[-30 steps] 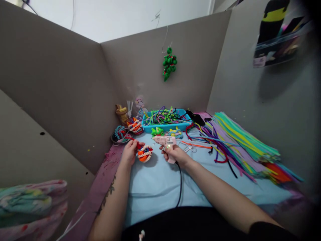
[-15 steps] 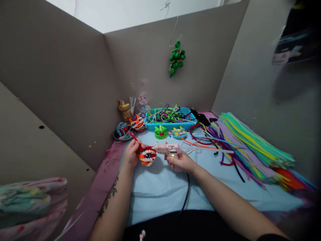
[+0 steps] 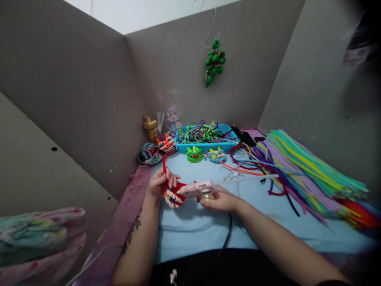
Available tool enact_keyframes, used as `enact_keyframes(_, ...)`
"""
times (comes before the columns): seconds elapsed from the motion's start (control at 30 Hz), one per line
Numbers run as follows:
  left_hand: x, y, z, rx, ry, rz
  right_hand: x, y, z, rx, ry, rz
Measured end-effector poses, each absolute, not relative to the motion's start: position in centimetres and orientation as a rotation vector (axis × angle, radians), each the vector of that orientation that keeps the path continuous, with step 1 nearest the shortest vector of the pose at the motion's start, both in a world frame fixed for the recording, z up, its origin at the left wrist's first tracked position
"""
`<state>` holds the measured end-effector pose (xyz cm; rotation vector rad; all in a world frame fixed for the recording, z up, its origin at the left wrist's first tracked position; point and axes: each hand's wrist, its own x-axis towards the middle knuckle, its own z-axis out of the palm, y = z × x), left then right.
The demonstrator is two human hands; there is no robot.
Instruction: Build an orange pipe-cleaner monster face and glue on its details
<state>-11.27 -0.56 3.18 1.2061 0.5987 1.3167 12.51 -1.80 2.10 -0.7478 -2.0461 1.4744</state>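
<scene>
One red-and-white fuzzy head, lower centre of the frame, is likely light, soft and crushable, best held at its upper-left edge, where my left grip pinches it, my right grip wrapped round a stiff-looking glue gun.

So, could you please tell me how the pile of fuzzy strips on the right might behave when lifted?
The fuzzy strips would probably slide apart, since some lie scattered. Each looks slim, so likely light. They may bend and hold shape: a red strip nearby lies curved.
</scene>
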Motion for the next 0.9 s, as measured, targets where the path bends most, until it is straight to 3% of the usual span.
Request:
enact_keyframes(0.3, -11.09, -0.57, 3.26, 1.239, 0.584, 1.279, 12.29, -1.87, 2.49, -0.706, -2.272, 1.241)
enact_keyframes(0.9, -11.48, -0.41, 3.16, 1.242, 0.591, 1.297, 12.28, -1.8, 2.67, -0.67, -2.27, 1.269)
